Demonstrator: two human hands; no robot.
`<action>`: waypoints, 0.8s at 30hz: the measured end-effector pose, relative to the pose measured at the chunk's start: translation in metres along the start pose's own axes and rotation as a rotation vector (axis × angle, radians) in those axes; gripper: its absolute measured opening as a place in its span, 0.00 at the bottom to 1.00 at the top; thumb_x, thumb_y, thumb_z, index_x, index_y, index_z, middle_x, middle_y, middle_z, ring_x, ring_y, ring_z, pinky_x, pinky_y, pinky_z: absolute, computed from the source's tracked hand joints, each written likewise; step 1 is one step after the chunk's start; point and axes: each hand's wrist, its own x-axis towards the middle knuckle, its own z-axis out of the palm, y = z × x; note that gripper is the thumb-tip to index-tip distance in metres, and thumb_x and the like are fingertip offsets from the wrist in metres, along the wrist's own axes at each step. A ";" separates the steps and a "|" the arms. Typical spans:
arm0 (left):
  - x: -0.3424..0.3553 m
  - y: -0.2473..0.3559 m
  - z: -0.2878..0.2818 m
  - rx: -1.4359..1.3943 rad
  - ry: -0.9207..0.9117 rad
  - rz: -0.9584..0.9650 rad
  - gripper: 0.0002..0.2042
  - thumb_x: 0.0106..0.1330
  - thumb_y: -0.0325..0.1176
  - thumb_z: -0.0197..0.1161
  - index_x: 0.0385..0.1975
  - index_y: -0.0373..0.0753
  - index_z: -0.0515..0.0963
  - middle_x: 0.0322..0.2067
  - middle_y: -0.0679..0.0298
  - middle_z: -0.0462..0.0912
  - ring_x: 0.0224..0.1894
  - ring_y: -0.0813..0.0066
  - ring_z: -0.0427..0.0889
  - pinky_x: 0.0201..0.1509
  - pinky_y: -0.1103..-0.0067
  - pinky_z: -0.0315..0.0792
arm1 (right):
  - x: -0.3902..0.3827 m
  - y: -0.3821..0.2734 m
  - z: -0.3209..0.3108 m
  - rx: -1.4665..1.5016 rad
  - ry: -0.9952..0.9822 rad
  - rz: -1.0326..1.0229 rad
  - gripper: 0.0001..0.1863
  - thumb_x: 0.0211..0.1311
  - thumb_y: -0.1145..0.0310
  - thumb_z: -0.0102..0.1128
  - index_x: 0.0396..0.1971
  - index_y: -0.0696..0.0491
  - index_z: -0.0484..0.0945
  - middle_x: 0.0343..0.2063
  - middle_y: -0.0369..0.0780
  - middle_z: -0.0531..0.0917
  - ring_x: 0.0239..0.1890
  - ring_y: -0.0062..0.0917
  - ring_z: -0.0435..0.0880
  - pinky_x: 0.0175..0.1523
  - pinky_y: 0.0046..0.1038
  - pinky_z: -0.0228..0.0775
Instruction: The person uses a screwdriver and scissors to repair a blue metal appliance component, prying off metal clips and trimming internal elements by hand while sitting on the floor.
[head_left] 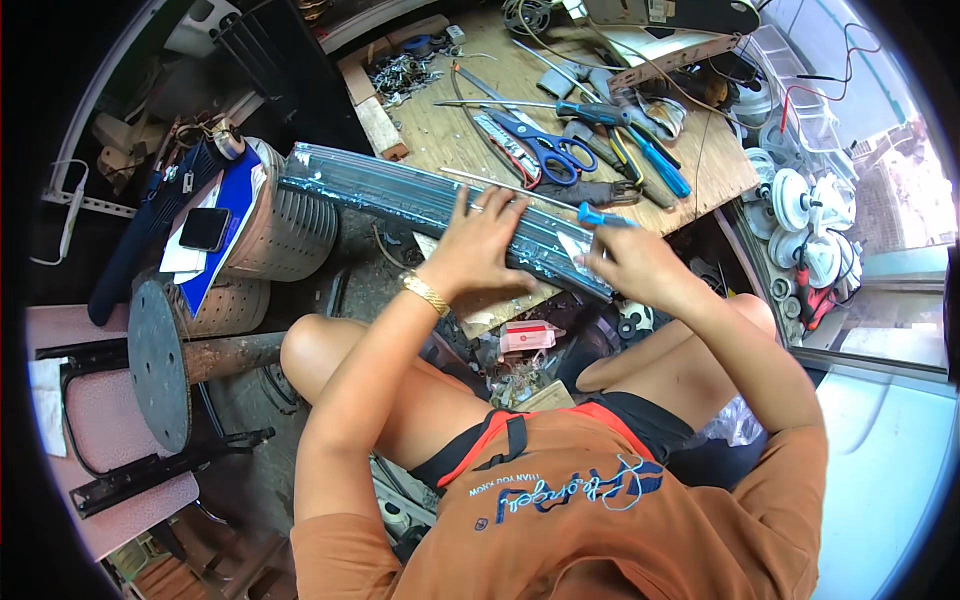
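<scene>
A long dark grey ribbed bar [400,190] lies slantwise across the front of the wooden bench, with scuffed pale flecks along its edges. My left hand [478,240] grips it near the middle, fingers over the top and thumb on the near side. At the bar's right end my right hand [635,262] is closed beside a whitish patch [575,246]; what its fingers pinch is hidden. Right against those knuckles is a blue-handled screwdriver [603,216], its thin shaft running left behind the bar. Whether the right hand holds it, I cannot tell.
Scissors [560,155], more screwdrivers [660,162] and pliers [625,160] crowd the plywood bench top [440,120]. A phone [204,229] rests on a blue folder atop a perforated drum at left. White plastic wheels [790,200] stand at right. Below the bar is a pink-and-white box [530,336].
</scene>
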 end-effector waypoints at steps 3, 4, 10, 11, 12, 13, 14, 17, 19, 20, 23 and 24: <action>0.007 0.015 0.011 -0.089 0.104 0.045 0.57 0.42 0.71 0.77 0.69 0.37 0.69 0.68 0.53 0.72 0.74 0.50 0.66 0.80 0.42 0.49 | 0.001 0.001 0.005 0.377 -0.535 0.373 0.24 0.79 0.50 0.54 0.43 0.59 0.82 0.23 0.43 0.84 0.22 0.34 0.87 0.30 0.40 0.83; 0.007 0.015 0.013 -0.090 0.110 0.039 0.57 0.42 0.71 0.77 0.69 0.37 0.69 0.68 0.53 0.72 0.74 0.50 0.66 0.80 0.42 0.49 | 0.005 -0.004 0.007 0.369 -0.538 0.370 0.24 0.79 0.50 0.54 0.43 0.59 0.82 0.23 0.43 0.84 0.22 0.34 0.87 0.30 0.40 0.83; 0.019 0.021 0.016 -0.011 0.081 0.023 0.53 0.41 0.74 0.76 0.63 0.39 0.74 0.60 0.53 0.76 0.68 0.50 0.72 0.77 0.43 0.54 | 0.033 -0.009 0.025 0.761 -0.717 0.712 0.21 0.84 0.54 0.45 0.45 0.56 0.80 0.21 0.36 0.81 0.16 0.22 0.80 0.22 0.30 0.80; 0.021 0.020 0.015 -0.011 0.086 0.024 0.53 0.41 0.74 0.76 0.63 0.39 0.74 0.60 0.53 0.76 0.68 0.50 0.72 0.77 0.43 0.54 | 0.038 -0.012 0.029 0.724 -0.685 0.754 0.19 0.84 0.57 0.45 0.45 0.55 0.81 0.20 0.34 0.79 0.13 0.19 0.73 0.18 0.28 0.71; 0.020 0.018 0.014 -0.017 0.090 0.037 0.54 0.39 0.74 0.76 0.63 0.39 0.75 0.60 0.54 0.76 0.67 0.51 0.73 0.77 0.44 0.55 | 0.036 -0.011 0.033 0.726 -0.686 0.753 0.19 0.84 0.57 0.45 0.45 0.55 0.81 0.20 0.34 0.79 0.13 0.19 0.73 0.18 0.28 0.71; 0.020 0.016 0.013 -0.024 0.095 0.052 0.54 0.38 0.75 0.75 0.62 0.40 0.76 0.60 0.55 0.76 0.66 0.52 0.74 0.76 0.45 0.56 | 0.033 -0.011 0.037 0.696 -0.642 0.694 0.18 0.84 0.58 0.45 0.44 0.55 0.80 0.20 0.33 0.77 0.13 0.18 0.69 0.17 0.27 0.65; 0.020 0.015 0.012 -0.031 0.100 0.067 0.55 0.37 0.76 0.75 0.62 0.40 0.76 0.60 0.56 0.77 0.65 0.53 0.74 0.75 0.46 0.57 | 0.030 -0.010 0.041 0.666 -0.597 0.636 0.17 0.84 0.59 0.46 0.44 0.54 0.80 0.19 0.32 0.75 0.12 0.17 0.65 0.16 0.25 0.59; 0.021 0.013 0.014 0.002 0.156 0.057 0.56 0.35 0.79 0.73 0.61 0.41 0.77 0.58 0.56 0.77 0.64 0.55 0.75 0.74 0.47 0.58 | 0.029 -0.016 0.046 0.583 -0.510 0.587 0.15 0.83 0.61 0.47 0.42 0.53 0.80 0.18 0.30 0.71 0.12 0.16 0.62 0.15 0.25 0.50; 0.022 0.014 0.014 0.002 0.166 0.047 0.56 0.35 0.79 0.73 0.61 0.41 0.77 0.58 0.56 0.77 0.64 0.55 0.75 0.74 0.47 0.58 | 0.028 -0.018 0.046 0.575 -0.509 0.592 0.14 0.83 0.63 0.46 0.41 0.53 0.79 0.18 0.30 0.70 0.12 0.16 0.62 0.15 0.26 0.49; 0.023 0.015 0.014 0.003 0.178 0.037 0.56 0.34 0.79 0.72 0.60 0.41 0.77 0.58 0.56 0.77 0.64 0.55 0.75 0.74 0.47 0.58 | 0.031 -0.018 0.044 0.566 -0.510 0.589 0.14 0.82 0.63 0.46 0.40 0.53 0.79 0.17 0.30 0.70 0.12 0.16 0.62 0.14 0.26 0.49; 0.027 0.019 0.020 0.007 0.180 0.051 0.56 0.34 0.80 0.72 0.60 0.40 0.77 0.58 0.56 0.77 0.65 0.55 0.74 0.74 0.47 0.58 | 0.035 -0.015 0.046 0.467 -0.505 0.604 0.13 0.82 0.64 0.46 0.40 0.52 0.79 0.18 0.31 0.71 0.11 0.18 0.63 0.14 0.27 0.50; 0.028 0.021 0.022 0.003 0.179 0.050 0.56 0.34 0.80 0.72 0.60 0.40 0.77 0.58 0.56 0.77 0.65 0.55 0.74 0.74 0.47 0.58 | 0.036 -0.012 0.043 0.421 -0.558 0.581 0.13 0.81 0.64 0.45 0.41 0.52 0.78 0.18 0.31 0.71 0.12 0.19 0.65 0.14 0.27 0.52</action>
